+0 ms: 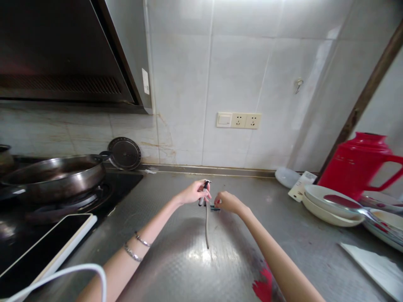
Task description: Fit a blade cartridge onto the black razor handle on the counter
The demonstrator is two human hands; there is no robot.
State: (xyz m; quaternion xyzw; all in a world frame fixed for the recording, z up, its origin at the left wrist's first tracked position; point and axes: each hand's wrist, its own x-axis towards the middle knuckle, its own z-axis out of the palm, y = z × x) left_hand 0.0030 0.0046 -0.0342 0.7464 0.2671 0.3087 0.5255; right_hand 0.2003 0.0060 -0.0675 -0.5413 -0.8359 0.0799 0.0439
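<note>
Dimpled metal counter (166,268), left hand (200,192) gripping slender grey cord (207,228)

Left of the white plastic wall sockets (239,121), the pan (53,178) looks like scuffed, shiny metal; below them, the counter (176,260) is dimpled, glossy metal. Right of them, the flask (359,165) looks like smooth, glossy red plastic.

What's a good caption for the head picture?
Left hand holds a small black-tipped thing, right hand close by, at a metal counter.
</note>
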